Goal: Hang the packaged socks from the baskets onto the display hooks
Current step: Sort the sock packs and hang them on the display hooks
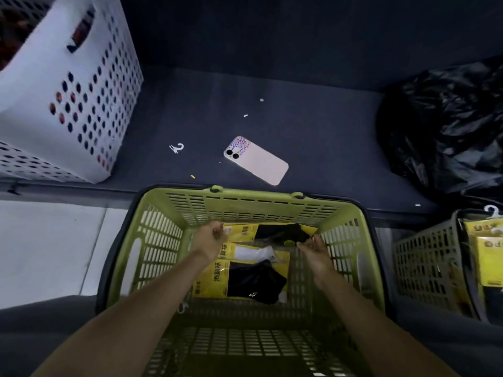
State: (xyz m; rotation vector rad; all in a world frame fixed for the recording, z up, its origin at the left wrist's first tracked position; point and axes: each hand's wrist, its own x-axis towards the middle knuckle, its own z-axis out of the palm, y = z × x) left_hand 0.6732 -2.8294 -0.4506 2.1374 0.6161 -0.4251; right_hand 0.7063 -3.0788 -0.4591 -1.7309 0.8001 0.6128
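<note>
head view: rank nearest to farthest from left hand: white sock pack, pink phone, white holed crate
1. white sock pack in yellow packaging, just right of the left hand
2. pink phone, on the dark shelf
3. white perforated plastic crate, far left

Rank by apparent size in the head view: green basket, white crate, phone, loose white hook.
Largest to smallest:
1. Green basket, though it is nearest the camera.
2. White crate, partly cut off by the frame.
3. Phone.
4. Loose white hook.
</note>
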